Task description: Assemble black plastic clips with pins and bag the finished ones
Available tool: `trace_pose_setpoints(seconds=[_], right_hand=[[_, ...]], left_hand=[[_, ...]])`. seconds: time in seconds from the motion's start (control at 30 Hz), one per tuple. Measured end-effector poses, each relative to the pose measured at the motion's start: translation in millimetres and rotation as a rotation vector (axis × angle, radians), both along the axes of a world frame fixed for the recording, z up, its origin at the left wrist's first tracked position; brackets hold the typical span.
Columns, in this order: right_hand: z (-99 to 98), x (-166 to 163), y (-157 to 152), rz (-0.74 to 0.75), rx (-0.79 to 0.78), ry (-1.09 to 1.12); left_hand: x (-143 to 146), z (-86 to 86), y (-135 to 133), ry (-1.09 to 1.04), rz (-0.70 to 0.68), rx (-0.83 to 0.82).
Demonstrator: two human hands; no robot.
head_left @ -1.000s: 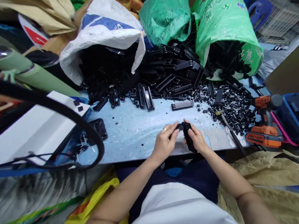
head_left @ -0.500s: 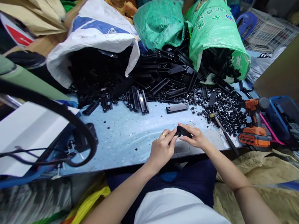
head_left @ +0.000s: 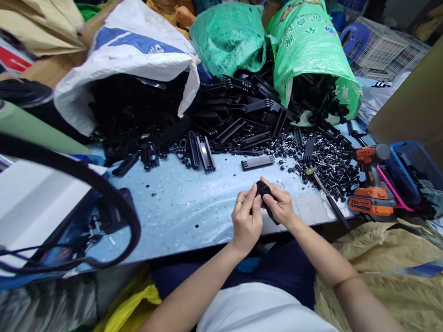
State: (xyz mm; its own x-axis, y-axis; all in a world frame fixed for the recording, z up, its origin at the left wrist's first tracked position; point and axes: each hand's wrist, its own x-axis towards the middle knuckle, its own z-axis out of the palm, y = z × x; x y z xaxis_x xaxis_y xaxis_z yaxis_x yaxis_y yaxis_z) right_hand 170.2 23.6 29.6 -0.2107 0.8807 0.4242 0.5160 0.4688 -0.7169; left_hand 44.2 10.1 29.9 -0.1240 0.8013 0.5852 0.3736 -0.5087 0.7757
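Both hands meet over the front edge of the table around one small black plastic part (head_left: 263, 188). My left hand (head_left: 247, 217), with a ring on one finger, pinches its left side. My right hand (head_left: 281, 205) grips its right side, and a dark length of it shows below the fingers. The fingers hide much of the part, so its exact kind cannot be made out. Just beyond the hands, a ridged black plastic piece (head_left: 258, 162) lies flat on the light blue tabletop (head_left: 178, 199).
Black parts spill from a white sack (head_left: 141, 55) and a green sack (head_left: 307, 43). Right of the hands lie a hammer (head_left: 330, 201), a heap of screws (head_left: 331, 163), an orange cordless drill (head_left: 373, 196) and a blue basket (head_left: 407, 173). A black cable (head_left: 105, 184) arches at left.
The black part has turned from lying sideways to standing more upright between my fingers. Both hands have shifted their grip, and the whole view has moved slightly.
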Motion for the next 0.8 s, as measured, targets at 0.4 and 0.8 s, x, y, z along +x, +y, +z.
trace_pose_setpoints(seconds=[0.4,0.8], right_hand=[[-5.7,-34,-7,-0.113,-0.019,0.062],[-7.9,33,55,-0.202,-0.258,-0.453]], left_hand=[[-15,-4.7,9,-0.079,-0.025,0.014],[-18,-54.8,-4,0.331,-0.023,-0.431]])
